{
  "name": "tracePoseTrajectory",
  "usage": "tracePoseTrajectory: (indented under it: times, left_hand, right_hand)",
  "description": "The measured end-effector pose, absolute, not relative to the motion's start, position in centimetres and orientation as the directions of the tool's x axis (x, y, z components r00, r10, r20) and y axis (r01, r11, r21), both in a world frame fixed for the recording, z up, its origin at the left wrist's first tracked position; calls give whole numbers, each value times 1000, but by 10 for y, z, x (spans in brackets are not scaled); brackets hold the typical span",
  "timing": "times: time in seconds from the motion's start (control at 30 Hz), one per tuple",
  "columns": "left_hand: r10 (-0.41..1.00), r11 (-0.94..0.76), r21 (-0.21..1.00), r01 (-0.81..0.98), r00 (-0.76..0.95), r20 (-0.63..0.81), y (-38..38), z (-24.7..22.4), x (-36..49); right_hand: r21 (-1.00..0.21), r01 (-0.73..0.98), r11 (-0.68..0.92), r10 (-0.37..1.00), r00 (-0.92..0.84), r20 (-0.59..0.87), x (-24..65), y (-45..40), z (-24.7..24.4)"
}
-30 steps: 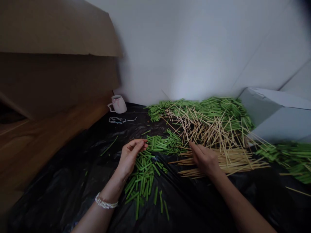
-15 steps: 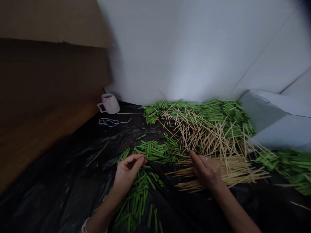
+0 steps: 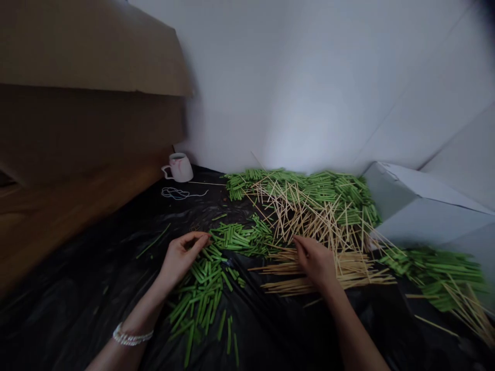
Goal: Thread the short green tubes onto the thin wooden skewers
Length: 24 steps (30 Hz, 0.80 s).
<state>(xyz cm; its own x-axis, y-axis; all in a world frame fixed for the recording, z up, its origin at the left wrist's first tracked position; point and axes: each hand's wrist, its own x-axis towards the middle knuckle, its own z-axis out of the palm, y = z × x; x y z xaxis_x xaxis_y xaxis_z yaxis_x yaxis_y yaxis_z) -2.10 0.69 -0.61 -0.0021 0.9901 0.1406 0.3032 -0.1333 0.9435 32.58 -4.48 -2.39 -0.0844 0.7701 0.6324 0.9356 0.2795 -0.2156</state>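
While your left hand (image 3: 180,257) hovers at the edge of the near pile of cut green stems (image 3: 242,238), its grip has thumb and forefinger together; whether something thin is pinched there, you cannot tell. Your right hand (image 3: 316,260) is over the straight bundle of thin sticks (image 3: 359,270), its fingertips near the tangled sticks (image 3: 301,211), and you cannot tell whether that grip holds anything. Behind the tangle, a long green heap (image 3: 325,186) lies along the white wall (image 3: 309,93), all on black plastic sheeting (image 3: 270,330).
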Motion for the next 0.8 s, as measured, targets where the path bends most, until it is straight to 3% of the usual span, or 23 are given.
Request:
tracePoseTrajectory:
  times: [0.13, 0.3, 0.5, 0.6, 0.8]
  left_hand:
    - [996, -91, 931, 353, 40, 82, 6, -4, -33]
    - [993, -94, 910, 404, 103, 57, 16, -1, -35]
    - [988, -138, 871, 471, 123, 90, 43, -3, -44]
    - [972, -221, 789, 574, 194, 131, 51, -8, -61]
    - [861, -483, 509, 713, 493, 126, 53, -18, -89]
  right_hand:
    - [-384, 890, 244, 902, -63, 427, 336, -44, -15]
    - [-392, 911, 131, 983, -67, 173, 339, -46, -4]
    - [-379, 913, 153, 988, -133, 78, 337, -49, 1]
    - [-371, 912, 174, 983, -182, 16, 339, -49, -1]
    - [-257, 946, 200, 975, -219, -48, 332, -51, -1]
